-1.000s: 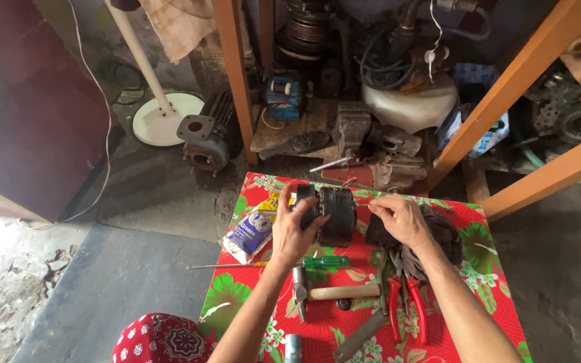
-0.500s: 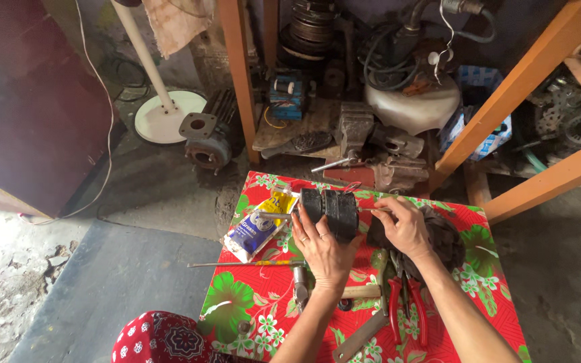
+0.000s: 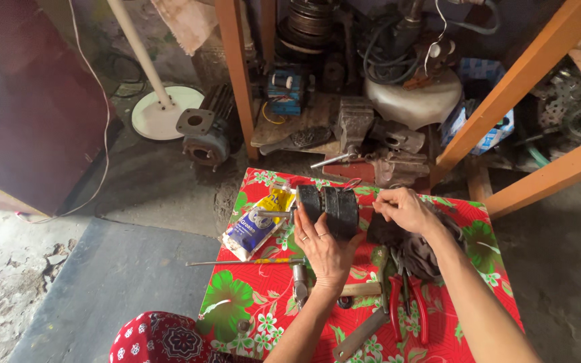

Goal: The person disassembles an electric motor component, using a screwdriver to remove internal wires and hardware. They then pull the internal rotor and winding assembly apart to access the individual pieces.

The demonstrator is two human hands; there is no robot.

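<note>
- Step in hand, as I judge it: steadying and working on the dark, ribbed cylindrical metal motor housing [image 3: 329, 211], which lies on its side at the far edge of the small table under a red floral plastic cloth [image 3: 263, 309].
- Left hand [image 3: 325, 249]: palm up against the near side of the housing, fingers spread wide and curled up its flank; a bracing touch more than a full grip.
- Right hand [image 3: 405, 210]: just beside the housing's right end, fingers drawn narrow in a pinch. Something small may sit between the fingertips, but the view is too poor to tell.
- Right forearm crosses a crumpled dark grey rag [image 3: 426, 250] lying next to the housing.
- Pose: both forearms reach in from the lower edge, the left nearly straight up the frame, the right angled in from the right corner, wrist bent.
- Next move, by my reading, calls for the left to hold the housing firm against rolling while the right does fine work at the end face.
- Nearby: yellow-and-blue grease sachet [image 3: 258, 223], long thin screwdriver [image 3: 247, 261], red-handled pliers [image 3: 408, 306].
</note>
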